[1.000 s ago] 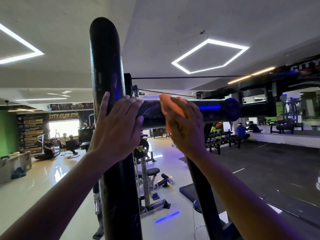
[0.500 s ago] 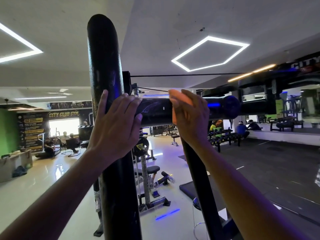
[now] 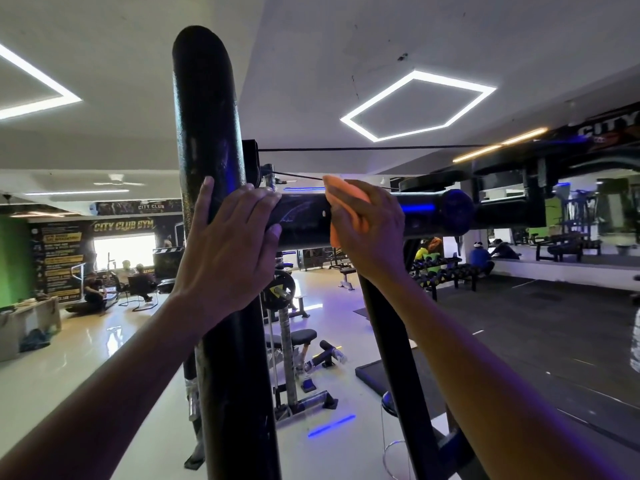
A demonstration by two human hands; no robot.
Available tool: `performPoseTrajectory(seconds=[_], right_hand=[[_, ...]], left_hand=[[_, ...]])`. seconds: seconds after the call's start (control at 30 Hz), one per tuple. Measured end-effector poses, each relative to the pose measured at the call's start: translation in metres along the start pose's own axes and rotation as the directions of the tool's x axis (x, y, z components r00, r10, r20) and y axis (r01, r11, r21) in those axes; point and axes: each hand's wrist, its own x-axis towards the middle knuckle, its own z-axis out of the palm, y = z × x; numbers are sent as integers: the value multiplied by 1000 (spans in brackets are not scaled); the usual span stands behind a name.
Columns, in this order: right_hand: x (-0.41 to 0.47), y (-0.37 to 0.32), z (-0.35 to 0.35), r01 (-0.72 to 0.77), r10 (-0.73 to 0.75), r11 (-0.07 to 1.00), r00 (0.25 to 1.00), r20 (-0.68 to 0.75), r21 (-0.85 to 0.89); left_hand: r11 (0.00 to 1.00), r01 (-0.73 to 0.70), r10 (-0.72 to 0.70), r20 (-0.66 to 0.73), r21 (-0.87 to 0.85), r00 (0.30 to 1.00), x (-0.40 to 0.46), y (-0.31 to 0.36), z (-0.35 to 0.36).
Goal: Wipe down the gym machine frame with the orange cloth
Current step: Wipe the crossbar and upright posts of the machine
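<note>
From the head camera, the left hand (image 3: pixel 227 251) lies flat and spread against the black upright post (image 3: pixel 207 140) of the gym machine frame, fingers reaching onto the start of the horizontal bar (image 3: pixel 304 220), gripping nothing. The right hand (image 3: pixel 372 233) presses the orange cloth (image 3: pixel 346 192) against that bar, wrapped over its top and front. A thin cable (image 3: pixel 363 148) runs just above. Beyond, a weight bench (image 3: pixel 301 336) stands on the glossy floor (image 3: pixel 86 344).

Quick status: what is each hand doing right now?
Left hand: open, flat against the upright post, holding nothing.
Right hand: closed on the orange cloth, pressing it to the crossbar.
</note>
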Motion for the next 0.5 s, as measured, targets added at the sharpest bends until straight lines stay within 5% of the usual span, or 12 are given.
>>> performPoseTrajectory(seconds=[0.27, 0.5], right_hand=[[-3, 0, -2, -90, 85, 996, 986, 142, 26], [-3, 2, 5, 44, -43, 999, 990, 137, -2]], left_hand=[[1000, -8, 8, -14, -2, 1000, -1, -1, 1], [1000, -11, 11, -29, 1, 1000, 0, -1, 2]])
